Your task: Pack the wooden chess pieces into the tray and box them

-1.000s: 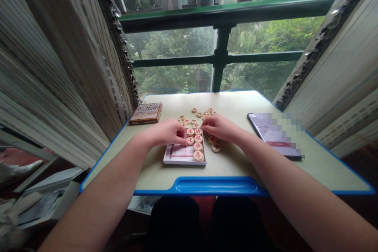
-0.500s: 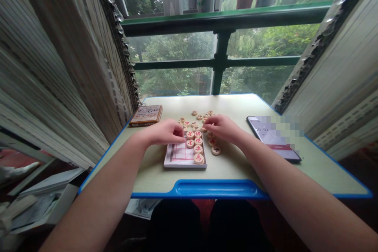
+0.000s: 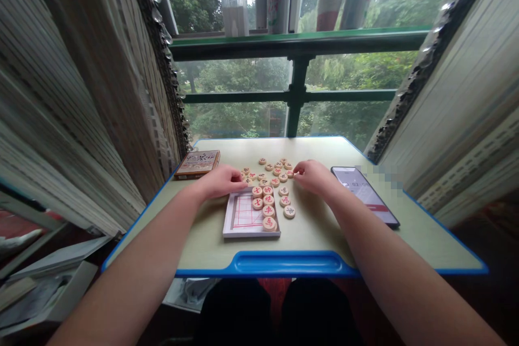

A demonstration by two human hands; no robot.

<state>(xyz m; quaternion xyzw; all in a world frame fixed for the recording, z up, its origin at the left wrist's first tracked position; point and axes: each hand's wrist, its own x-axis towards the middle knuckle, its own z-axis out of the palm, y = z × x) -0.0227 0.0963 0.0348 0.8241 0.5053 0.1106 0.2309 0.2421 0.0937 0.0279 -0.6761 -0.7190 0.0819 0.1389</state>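
A shallow white box [image 3: 229, 223] lies on the table, with round wooden xiangqi pieces [image 3: 268, 211] in red characters along its right side and a red grid on its floor. Loose xiangqi pieces [image 3: 277, 171] in black and red are scattered beyond and beside the box. My left hand [image 3: 224, 179] is at the box's far left corner, fingers curled together; whatever they may hold is hidden. At the right end of the loose group, my right hand [image 3: 314, 175] has its fingertips closed at the edge of a red-marked piece [image 3: 290, 174].
A brown lidded game box [image 3: 197, 164] sits at the table's far left. A phone [image 3: 365, 194] lies to the right of my right hand. The blue tray groove [image 3: 287, 263] runs along the near table edge. Cans and cups stand on the window ledge beyond.
My right hand has moved right relative to the box, away from its far right corner. My left hand has drawn back from over the box to its far left corner. The view has tilted slightly up.
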